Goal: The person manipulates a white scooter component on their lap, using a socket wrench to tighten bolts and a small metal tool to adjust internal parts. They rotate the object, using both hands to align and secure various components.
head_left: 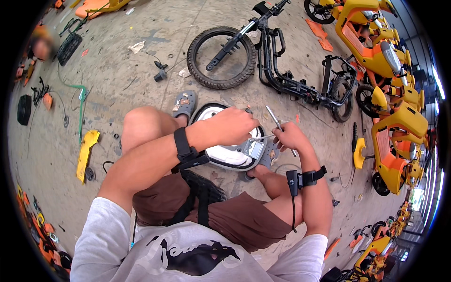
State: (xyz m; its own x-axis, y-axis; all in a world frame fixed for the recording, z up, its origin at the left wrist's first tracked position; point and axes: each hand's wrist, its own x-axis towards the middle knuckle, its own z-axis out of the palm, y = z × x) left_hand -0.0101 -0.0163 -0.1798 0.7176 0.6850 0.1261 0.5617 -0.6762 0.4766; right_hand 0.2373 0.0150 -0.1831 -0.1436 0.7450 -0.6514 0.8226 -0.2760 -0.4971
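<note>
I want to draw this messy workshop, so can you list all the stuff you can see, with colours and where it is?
wheel hub: 1, white with black rim, on the floor between the knees
metal tool: 1, silver, in the right hand over the hub
stripped scooter frame: 1, black, lying on the floor ahead
tyre: 1, black, front of that frame
yellow scooters: several, yellow and orange, at the right
sandal: 1, grey, on the foot by the hub
yellow panel: 1, on the floor at left
floor: concrete, grey, littered with small parts
wristbands: 2, black, one on each wrist
left hand: resting on the hub
right hand: grip closed on the metal tool
</note>
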